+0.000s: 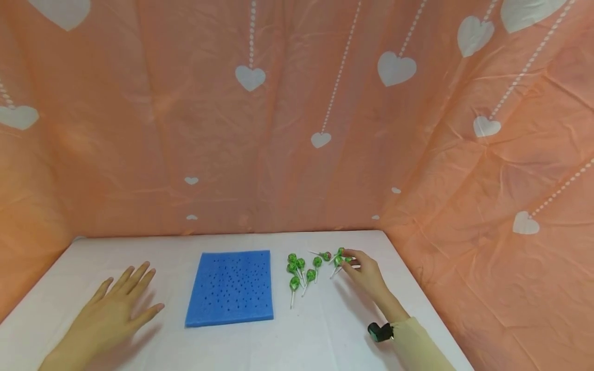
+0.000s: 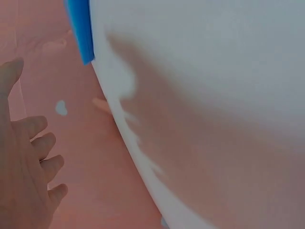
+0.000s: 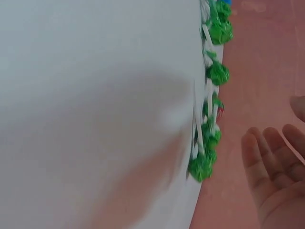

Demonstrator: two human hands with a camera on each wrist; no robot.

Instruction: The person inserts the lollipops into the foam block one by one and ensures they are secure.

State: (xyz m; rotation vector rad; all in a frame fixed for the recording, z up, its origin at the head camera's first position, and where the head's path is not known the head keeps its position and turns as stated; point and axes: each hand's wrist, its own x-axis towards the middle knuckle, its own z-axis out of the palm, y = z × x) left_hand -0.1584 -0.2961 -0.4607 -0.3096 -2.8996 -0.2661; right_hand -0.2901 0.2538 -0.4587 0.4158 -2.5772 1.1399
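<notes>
My left hand point(image 1: 109, 314) hovers over the white table at the left with its fingers spread, holding nothing; its shadow falls beside it. In the left wrist view, the left hand point(image 2: 28, 152) shows its thumb apart from the fingers. My right hand point(image 1: 366, 273) is over the right end of a group of green-wrapped lollipops point(image 1: 310, 275) with white sticks. Its fingertips overlap a lollipop point(image 1: 338, 261) there. In the right wrist view, nothing lies between the slightly bent fingers of the right hand point(image 3: 281, 176), and the nearest lollipop point(image 3: 201, 167) lies apart from them.
A blue foam block point(image 1: 232, 288) dotted with small dark holes lies flat left of the lollipops. One lollipop point(image 1: 326, 256) points its stick leftward. An orange cloth point(image 1: 278, 180) with white hearts hangs behind and to the sides of the white table point(image 1: 297, 340).
</notes>
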